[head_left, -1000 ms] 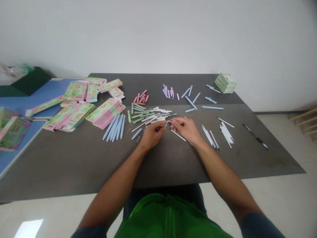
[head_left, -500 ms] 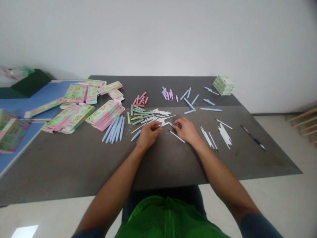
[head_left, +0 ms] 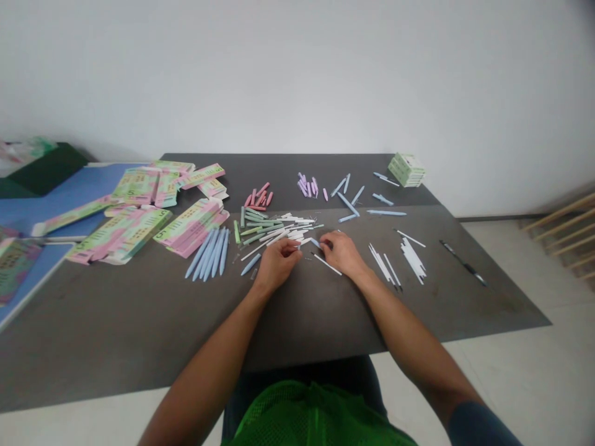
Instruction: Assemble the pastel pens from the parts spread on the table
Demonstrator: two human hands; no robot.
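Note:
My left hand [head_left: 276,261] rests on the dark table [head_left: 139,322] with its fingers curled, the fingertips pinched at the near edge of a heap of white and green pen parts [head_left: 274,226]. My right hand [head_left: 340,251] lies just to its right, fingers bent, pinching a small blue pen piece [head_left: 316,242] at its tip. A white refill [head_left: 326,264] lies on the table under the right hand. What the left fingers hold is too small to make out.
A row of blue pen barrels [head_left: 209,252] lies left of the hands, with flat pink-green cartons [head_left: 139,223] beyond. Red caps [head_left: 259,197], purple caps [head_left: 307,184], blue parts [head_left: 353,201], white refills [head_left: 411,257], a black pen [head_left: 462,262] and a small box [head_left: 406,169] lie further off.
Both hands have come down from holding a piece together to the table, then drawn slightly apart. The camera has tilted, so the whole scene sits lower in the picture.

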